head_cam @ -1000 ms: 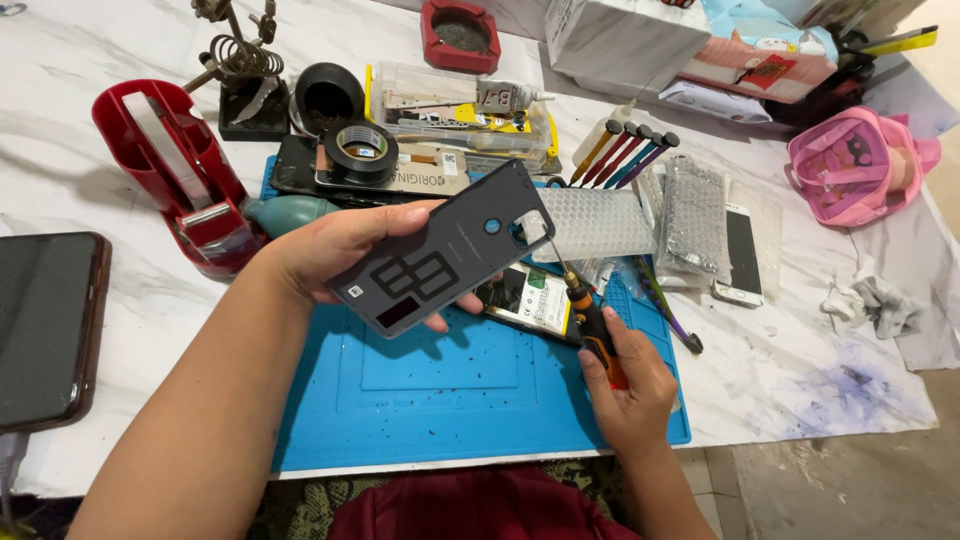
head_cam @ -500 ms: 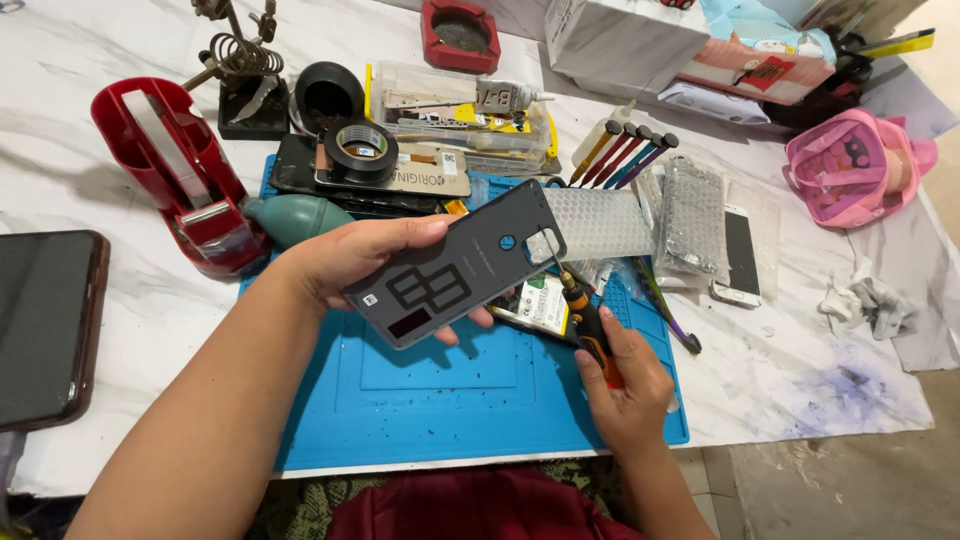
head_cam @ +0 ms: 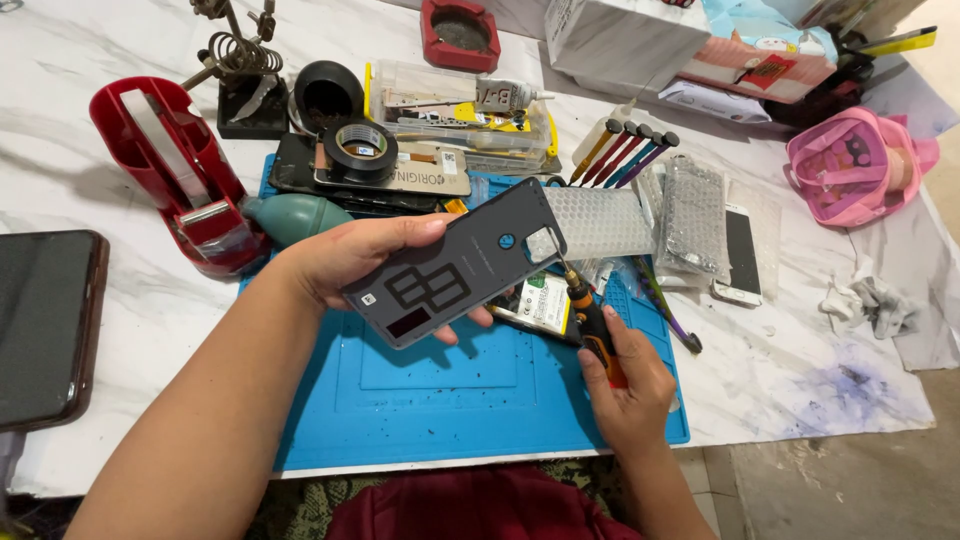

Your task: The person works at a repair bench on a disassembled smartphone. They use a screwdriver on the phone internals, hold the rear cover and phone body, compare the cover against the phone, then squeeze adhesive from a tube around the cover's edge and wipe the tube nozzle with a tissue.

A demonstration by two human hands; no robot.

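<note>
My left hand [head_cam: 350,255] holds a dark grey phone back cover [head_cam: 455,262], tilted, inner side up, above the blue work mat [head_cam: 440,400]. An opened phone body [head_cam: 540,300] with a green-white battery lies on the mat, partly hidden under the cover. In my right hand [head_cam: 630,385] is an orange-and-black screwdriver [head_cam: 590,320]; its tip points up toward the cover's camera cut-out at the right end.
A red tape dispenser [head_cam: 170,170] and a dark phone [head_cam: 45,325] lie left. A black tape roll [head_cam: 360,150], a teal air blower [head_cam: 295,215], a parts box [head_cam: 460,115], several screwdrivers [head_cam: 625,150], bubble wrap [head_cam: 600,220], a white phone [head_cam: 740,255] and a pink case [head_cam: 850,165] surround the mat.
My left hand has lifted the back cover slightly up and left, baring more of the phone body. The screwdriver tip now sits at the cover's right end.
</note>
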